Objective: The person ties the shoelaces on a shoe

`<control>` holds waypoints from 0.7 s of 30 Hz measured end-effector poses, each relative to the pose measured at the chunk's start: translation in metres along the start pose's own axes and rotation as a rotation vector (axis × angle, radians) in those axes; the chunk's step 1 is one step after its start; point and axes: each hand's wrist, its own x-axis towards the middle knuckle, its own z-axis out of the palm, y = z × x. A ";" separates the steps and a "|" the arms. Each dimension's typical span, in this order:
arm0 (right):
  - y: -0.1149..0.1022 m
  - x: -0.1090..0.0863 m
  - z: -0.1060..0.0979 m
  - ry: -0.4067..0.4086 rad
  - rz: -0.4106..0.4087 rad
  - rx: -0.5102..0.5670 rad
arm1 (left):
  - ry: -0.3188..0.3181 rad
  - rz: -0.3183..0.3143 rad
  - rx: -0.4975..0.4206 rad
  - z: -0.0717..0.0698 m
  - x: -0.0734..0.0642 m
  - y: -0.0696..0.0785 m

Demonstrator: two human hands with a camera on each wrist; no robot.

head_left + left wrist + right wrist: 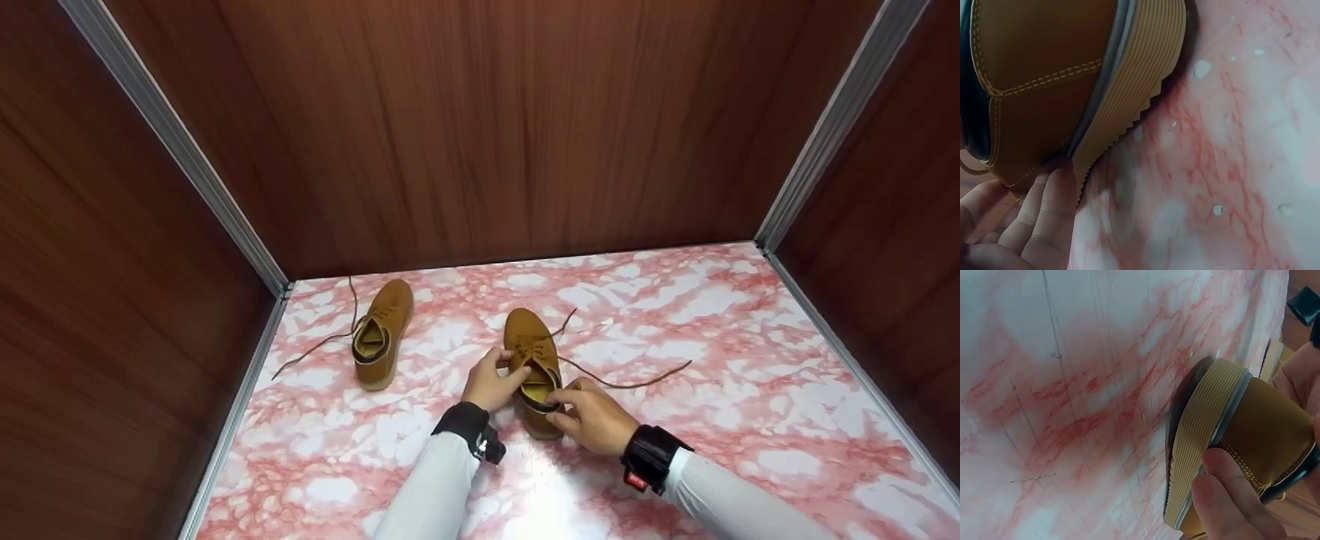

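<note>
A tan lace-up shoe (526,324) stands upright on the pink-and-white marbled surface, toe pointing away from me. My left hand (489,381) holds its left side, thumb at the opening by the laces and fingers along the outer side. At the heel end, my right hand (597,420) grips the dark padded collar on the right. The left wrist view shows left fingers (1053,211) against the stitched upper just above the ridged sole (1145,62). In the right wrist view, right fingers (1221,492) lie along the shoe's side near the sole. One untied lace (637,386) trails right.
A matching tan shoe (395,300) stands to the left, its loose lace (311,350) spread beside it. Brown wood-look panels (480,135) enclose the back and both sides, with grey metal strips (187,157) at the corners.
</note>
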 end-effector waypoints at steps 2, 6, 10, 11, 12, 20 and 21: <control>0.002 0.000 -0.002 -0.016 0.009 0.033 | -0.002 0.005 -0.009 0.000 0.000 -0.001; 0.012 0.001 -0.007 -0.064 0.026 0.159 | -0.003 0.005 -0.016 0.000 -0.001 -0.004; 0.025 0.003 -0.011 -0.058 0.074 0.307 | -0.005 -0.005 -0.018 0.001 -0.001 -0.006; 0.028 0.003 -0.012 -0.049 0.096 0.345 | -0.005 -0.004 -0.019 0.001 -0.001 -0.006; 0.030 0.004 -0.013 -0.040 0.125 0.388 | -0.006 -0.004 -0.022 0.001 -0.002 -0.006; 0.050 0.016 -0.018 -0.015 0.312 0.506 | -0.005 -0.030 -0.040 0.001 -0.003 -0.005; 0.052 0.018 -0.019 -0.016 0.323 0.482 | -0.001 -0.025 -0.042 0.000 -0.003 -0.005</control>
